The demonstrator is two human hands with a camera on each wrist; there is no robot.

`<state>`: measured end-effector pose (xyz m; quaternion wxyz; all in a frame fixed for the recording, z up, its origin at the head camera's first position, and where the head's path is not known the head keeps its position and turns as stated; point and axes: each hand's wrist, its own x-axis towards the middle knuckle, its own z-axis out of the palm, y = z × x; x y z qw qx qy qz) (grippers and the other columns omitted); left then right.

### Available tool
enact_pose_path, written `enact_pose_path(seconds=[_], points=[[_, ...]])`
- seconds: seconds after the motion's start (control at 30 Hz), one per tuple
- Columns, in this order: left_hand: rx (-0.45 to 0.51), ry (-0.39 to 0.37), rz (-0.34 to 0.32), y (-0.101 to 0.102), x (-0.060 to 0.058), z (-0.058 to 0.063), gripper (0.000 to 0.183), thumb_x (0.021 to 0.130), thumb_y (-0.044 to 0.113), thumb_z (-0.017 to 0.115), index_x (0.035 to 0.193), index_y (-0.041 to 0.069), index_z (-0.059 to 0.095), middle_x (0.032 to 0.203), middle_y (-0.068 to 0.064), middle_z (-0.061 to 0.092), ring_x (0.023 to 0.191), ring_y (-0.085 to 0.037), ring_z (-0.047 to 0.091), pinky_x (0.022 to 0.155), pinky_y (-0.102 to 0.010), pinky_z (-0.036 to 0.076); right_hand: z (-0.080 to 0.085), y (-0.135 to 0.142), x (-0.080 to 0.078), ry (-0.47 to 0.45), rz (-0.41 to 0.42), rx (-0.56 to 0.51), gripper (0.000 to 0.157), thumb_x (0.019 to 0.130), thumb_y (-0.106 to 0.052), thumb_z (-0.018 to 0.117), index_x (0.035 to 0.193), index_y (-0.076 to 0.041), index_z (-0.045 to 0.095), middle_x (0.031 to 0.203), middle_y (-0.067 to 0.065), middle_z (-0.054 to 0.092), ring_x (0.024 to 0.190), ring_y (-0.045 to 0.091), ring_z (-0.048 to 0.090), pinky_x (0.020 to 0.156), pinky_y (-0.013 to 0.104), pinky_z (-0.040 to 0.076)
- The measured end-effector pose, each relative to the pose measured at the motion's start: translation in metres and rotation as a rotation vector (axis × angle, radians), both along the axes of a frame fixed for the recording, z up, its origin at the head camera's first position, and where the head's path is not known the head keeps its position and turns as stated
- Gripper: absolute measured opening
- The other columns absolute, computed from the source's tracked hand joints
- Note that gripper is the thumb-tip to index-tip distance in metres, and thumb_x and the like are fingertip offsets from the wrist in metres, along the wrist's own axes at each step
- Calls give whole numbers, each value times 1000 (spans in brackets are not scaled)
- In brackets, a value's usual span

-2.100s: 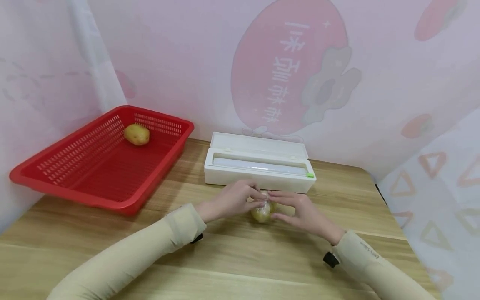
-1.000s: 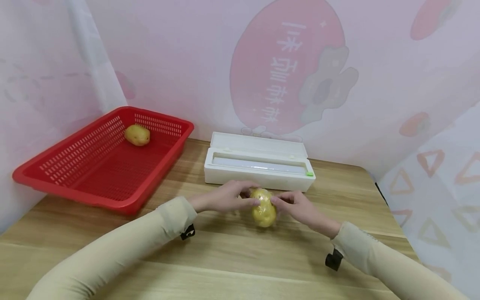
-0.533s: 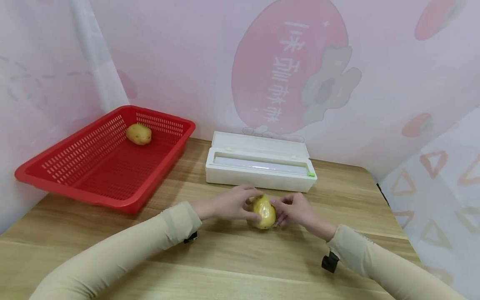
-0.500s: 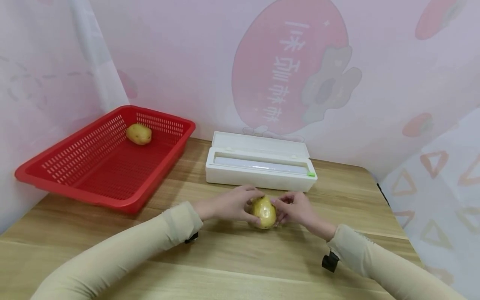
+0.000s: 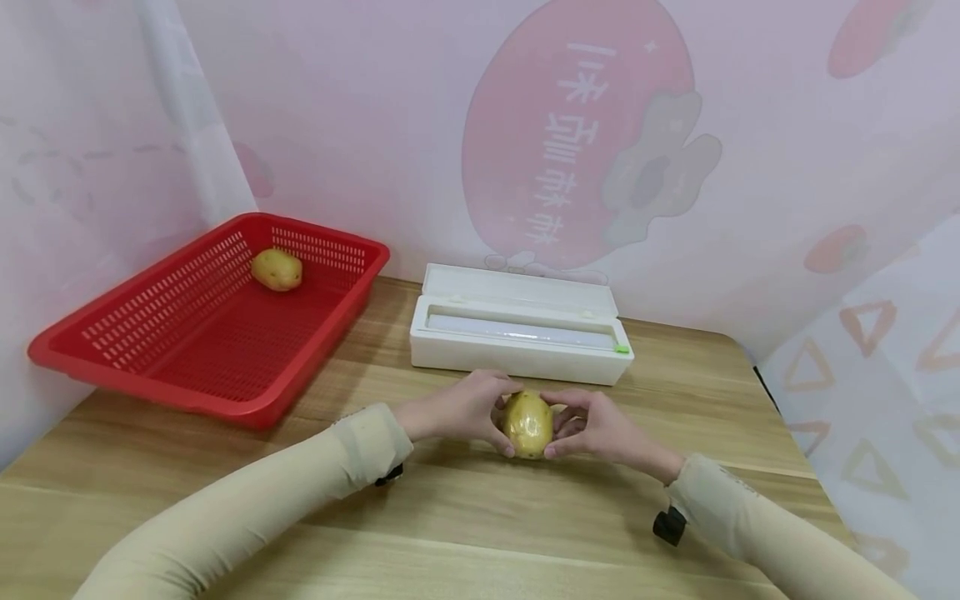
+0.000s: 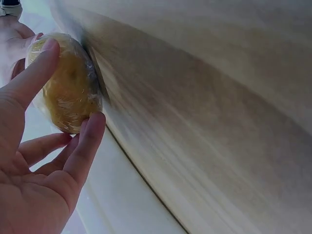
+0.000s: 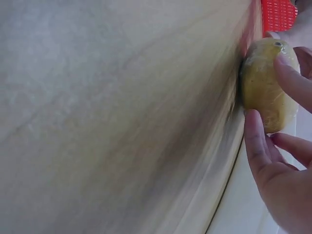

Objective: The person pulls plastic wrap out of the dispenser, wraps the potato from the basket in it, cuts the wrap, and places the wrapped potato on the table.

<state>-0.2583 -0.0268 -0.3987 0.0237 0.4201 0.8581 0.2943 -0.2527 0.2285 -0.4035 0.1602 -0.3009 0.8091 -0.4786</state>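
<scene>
A yellow potato (image 5: 528,423) wrapped in clear cling film stands on the wooden table between both hands. My left hand (image 5: 467,410) grips its left side, thumb at the near end and fingers toward the far end. From the other side my right hand (image 5: 600,427) holds it the same way, thumb low and fingers behind. Shiny, creased film shows on the potato (image 6: 70,87) in the left wrist view. In the right wrist view the film hugs the potato (image 7: 267,87) too, with the fingertips touching its skin side.
Just behind the hands stands a white cling film box (image 5: 517,358), its lid raised, a roll inside and a green slider at its right end. At the left sits a red plastic basket (image 5: 255,408) holding another potato (image 5: 277,270). A printed curtain (image 5: 360,125) hangs behind the table (image 5: 480,517).
The potato has been turned between the hands and set down nearer me. My right hand has gone from pinching at its side to gripping it with thumb and fingers spread.
</scene>
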Motion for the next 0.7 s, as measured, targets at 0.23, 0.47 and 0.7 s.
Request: enact_pose_path(seconds=[0.23, 0.47, 0.7], points=[[-29, -19, -5, 2, -6, -3, 81, 60, 32, 96, 126, 0, 61, 103, -2, 60, 90, -18, 61, 77, -22, 49, -2, -2, -7, 59, 48, 38, 81, 70, -8, 89, 139, 7, 50, 116, 15, 58, 98, 29, 62, 81, 37, 55], [-63, -32, -23, 4, -9, -3, 89, 58, 37, 96, 131, 2, 58, 109, -3, 56, 91, -15, 56, 77, -22, 48, 2, -6, -10, 199, 125, 174, 90, 65, -19, 93, 140, 7, 48, 109, 7, 54, 94, 21, 64, 83, 36, 54], [-70, -43, -50, 4, -11, -7, 85, 61, 38, 94, 130, 3, 57, 106, -1, 59, 89, -10, 56, 75, -19, 48, 6, -8, -14, 355, 142, 335, 93, 63, -30, 94, 140, 2, 51, 103, -3, 53, 92, 8, 63, 84, 29, 52]])
